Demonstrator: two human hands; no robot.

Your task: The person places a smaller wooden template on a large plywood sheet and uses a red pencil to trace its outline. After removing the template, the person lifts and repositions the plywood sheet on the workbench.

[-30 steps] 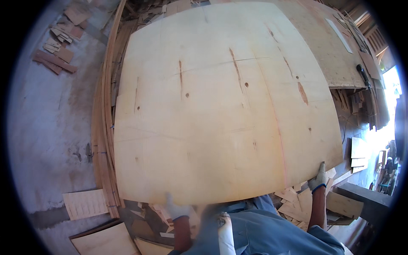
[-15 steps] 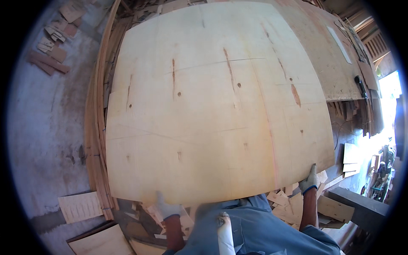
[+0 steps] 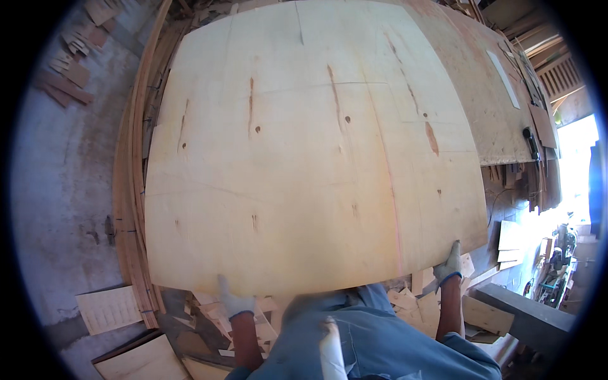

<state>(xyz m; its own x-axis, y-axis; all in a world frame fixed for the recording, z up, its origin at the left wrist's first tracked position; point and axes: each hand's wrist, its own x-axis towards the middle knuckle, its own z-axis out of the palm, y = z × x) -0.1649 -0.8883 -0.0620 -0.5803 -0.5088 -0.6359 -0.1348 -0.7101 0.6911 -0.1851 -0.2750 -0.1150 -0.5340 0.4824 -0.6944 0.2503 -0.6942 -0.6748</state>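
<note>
A large pale plywood sheet, with dark knots, long brown streaks and a thin reddish line, spreads out in front of me. My left hand, in a whitish glove, grips its near edge left of my body; the thumb lies on top and the fingers are hidden beneath. Gloved with a blue cuff, my right hand holds the same edge close to the near right corner, thumb also on top. Beyond the sheet's right side, a brown board surface partly shows from under it.
Long wooden strips run along the sheet's left side. Plywood offcuts litter the floor around my legs. A grey beam juts in at lower right. A black-handled tool lies on the brown board's right edge.
The sheet appears slightly farther left and up in the view, along with the surroundings. Both hands keep their hold on its near edge.
</note>
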